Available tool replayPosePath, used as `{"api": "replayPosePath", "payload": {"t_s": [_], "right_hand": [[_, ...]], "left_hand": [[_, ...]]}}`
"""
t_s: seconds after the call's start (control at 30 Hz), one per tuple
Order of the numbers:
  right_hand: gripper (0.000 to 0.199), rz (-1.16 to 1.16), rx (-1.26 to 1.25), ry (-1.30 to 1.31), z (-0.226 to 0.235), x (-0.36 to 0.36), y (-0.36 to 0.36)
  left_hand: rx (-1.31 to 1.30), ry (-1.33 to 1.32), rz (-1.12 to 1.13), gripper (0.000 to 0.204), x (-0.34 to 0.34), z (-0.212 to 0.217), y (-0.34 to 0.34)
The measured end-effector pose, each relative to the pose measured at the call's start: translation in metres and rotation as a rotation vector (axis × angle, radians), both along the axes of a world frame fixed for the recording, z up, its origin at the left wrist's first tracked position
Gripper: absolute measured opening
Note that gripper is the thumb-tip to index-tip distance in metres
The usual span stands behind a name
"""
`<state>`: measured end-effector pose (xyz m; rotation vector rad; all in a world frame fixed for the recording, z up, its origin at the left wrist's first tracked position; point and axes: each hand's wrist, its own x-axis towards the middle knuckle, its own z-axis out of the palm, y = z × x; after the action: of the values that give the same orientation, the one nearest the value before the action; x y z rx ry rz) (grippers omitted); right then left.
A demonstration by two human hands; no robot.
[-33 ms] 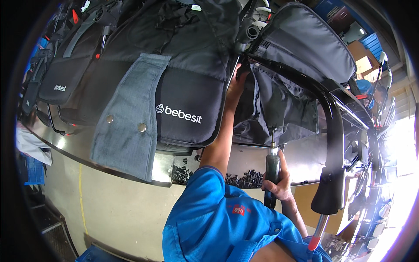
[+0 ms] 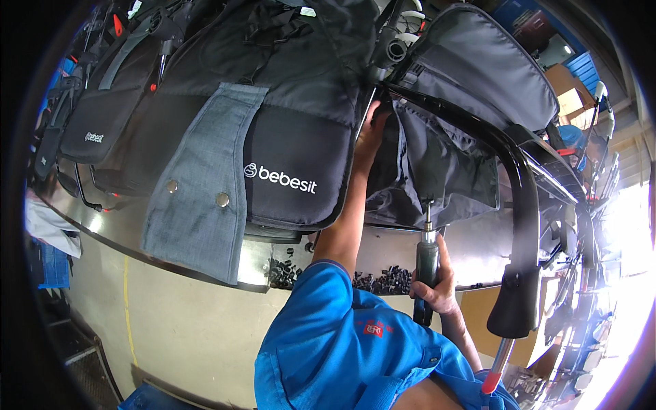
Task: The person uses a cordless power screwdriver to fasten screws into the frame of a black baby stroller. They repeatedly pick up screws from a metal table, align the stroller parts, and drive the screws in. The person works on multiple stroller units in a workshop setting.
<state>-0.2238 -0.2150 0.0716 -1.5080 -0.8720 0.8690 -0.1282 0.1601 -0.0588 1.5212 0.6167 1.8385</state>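
The right hand (image 2: pixel 443 290) grips a screwdriver (image 2: pixel 427 261); the left hand (image 2: pixel 371 128) is beside black fabric (image 2: pixel 447 160).

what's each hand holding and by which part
The right hand grips the dark power screwdriver by its body; the left hand is partly hidden, its hold unclear.

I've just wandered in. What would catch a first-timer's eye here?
Probably the grey fabric flap with two round metal snaps, hanging over the bench edge at left beside a big black padded seat. Next, the dark driver tool, bit upward, in the right hand, while the left hand reaches up, partly hidden among black fabric. A glossy black curved bar sweeps down the right.
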Motion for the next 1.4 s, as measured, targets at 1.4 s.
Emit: {"api": "replayPosePath", "payload": {"t_s": [1.4], "right_hand": [[0.109, -0.123, 0.188, 0.066, -0.030, 0.020, 0.208]], "left_hand": [[-0.095, -0.106, 0.022, 0.046, 0.026, -0.053, -0.012]]}}
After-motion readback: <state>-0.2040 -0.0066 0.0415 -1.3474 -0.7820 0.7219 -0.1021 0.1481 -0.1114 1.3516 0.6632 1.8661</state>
